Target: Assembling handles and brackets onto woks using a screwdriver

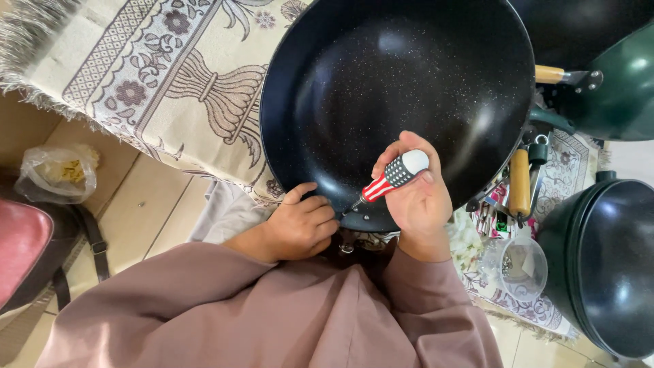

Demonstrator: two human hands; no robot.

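Patterned rug (170,75), tiled floor (146,204), black wok (395,82)

The wok (409,88) lies on the rug (157,75), more woks (606,266) to its right, a bag (58,174) left on the floor

Patterned cloth (157,75), green pans (613,88), plastic bag (58,174).

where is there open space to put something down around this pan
Free: patterned cloth left of the big black pan, and bare floor below its fringe. Crowded: right side, with tools and dark pans; both hands work at the near rim.
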